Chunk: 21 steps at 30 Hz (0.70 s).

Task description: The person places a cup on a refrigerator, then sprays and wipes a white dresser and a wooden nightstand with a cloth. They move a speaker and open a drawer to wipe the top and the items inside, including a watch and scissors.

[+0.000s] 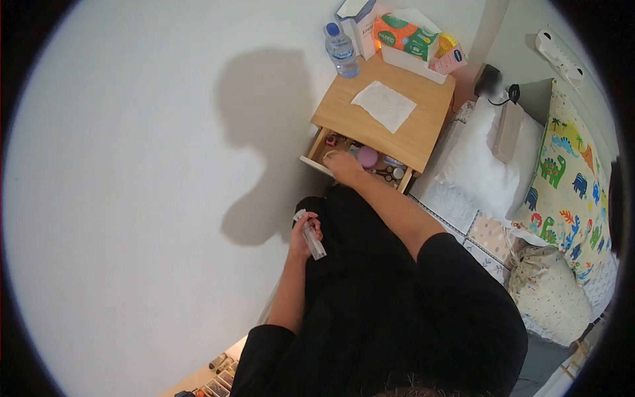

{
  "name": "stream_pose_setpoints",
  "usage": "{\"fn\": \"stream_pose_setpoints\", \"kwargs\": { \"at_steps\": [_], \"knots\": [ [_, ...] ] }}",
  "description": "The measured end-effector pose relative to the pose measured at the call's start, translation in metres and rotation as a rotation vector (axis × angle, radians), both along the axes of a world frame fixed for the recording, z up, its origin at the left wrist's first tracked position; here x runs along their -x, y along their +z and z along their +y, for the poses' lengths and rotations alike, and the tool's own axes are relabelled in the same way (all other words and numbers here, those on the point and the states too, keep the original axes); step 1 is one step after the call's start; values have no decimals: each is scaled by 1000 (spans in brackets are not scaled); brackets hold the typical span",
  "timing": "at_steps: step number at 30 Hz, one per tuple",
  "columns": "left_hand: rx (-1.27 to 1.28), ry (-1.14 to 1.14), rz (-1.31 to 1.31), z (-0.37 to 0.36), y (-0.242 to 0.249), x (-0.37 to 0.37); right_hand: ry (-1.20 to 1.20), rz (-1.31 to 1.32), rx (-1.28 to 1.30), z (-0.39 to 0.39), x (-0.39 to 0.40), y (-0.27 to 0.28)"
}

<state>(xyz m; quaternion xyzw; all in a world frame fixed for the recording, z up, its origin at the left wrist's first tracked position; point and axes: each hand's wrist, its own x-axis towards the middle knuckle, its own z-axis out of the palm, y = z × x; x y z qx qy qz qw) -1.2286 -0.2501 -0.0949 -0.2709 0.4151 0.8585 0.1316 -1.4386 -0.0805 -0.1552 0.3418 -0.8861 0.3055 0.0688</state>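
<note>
My left hand [305, 235] is wrapped round a clear, narrow plastic container [315, 243] above my lap. Over the left part of an open drawer [316, 165] is my right hand [342, 167], its fingers bent together near the drawer's front; what they hold, if anything, is too small to name. Beside this hand in the drawer lie a round pink-purple item [367, 157], black-handled scissors [385, 174] and a small white round jar [398, 173]. A small red item [331, 140] sits in the drawer's left corner.
The wooden nightstand [337, 106] bears a white tissue [385, 106], a water bottle [342, 51] and a white bin [413, 63] with packets. To the right are a bed with a dinosaur pillow [562, 178] and a beige power bank-like block [508, 132]. A white wall stands left.
</note>
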Motion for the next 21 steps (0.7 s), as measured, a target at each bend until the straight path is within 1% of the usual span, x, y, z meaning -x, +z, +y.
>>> {"fn": "stream_pose_setpoints", "kwargs": {
  "at_steps": [2, 3, 5, 6, 8, 9, 11, 13, 15, 17, 18, 19, 20, 21],
  "knots": [
    [-33, -2, 0, 0, 0, -1, 61, 16, -162, -10, 14, -15],
    [-7, 9, -15, 0, 1, -1, 55, 21, -155, -11, 20, -14],
    [11, 11, -20, 1, 1, -2, 95, -129, -374, -15, 26, -14],
    [20, 18, -34, 1, 2, -1, 92, -126, -371, -16, 28, -14],
    [-1, 17, -45, -1, 1, 1, 73, -92, -257, -14, 26, -16],
    [-7, 24, -42, -2, -1, 0, 76, -99, -265, -11, 25, -13],
    [-26, 31, -46, -5, -6, 0, 156, -42, -79, -6, 31, -6],
    [-67, 20, -23, -6, -6, -1, -5, 115, 140, 13, 42, 22],
    [-69, 33, -26, -4, -4, 2, -237, 33, -52, 43, 70, 50],
    [-82, 34, -20, -3, -4, 1, -371, 34, 41, 87, 94, 63],
    [-84, 32, -19, -2, -3, 0, -373, 36, 40, 105, 102, 47],
    [-67, 17, -7, 0, -2, 1, -434, 84, -90, 120, 109, 21],
    [-48, 2, 6, 0, 0, 3, -494, 134, -218, 126, 114, 9],
    [-45, -1, 13, 0, 1, 4, -413, -138, -420, 127, 110, 28]
  ]
}}
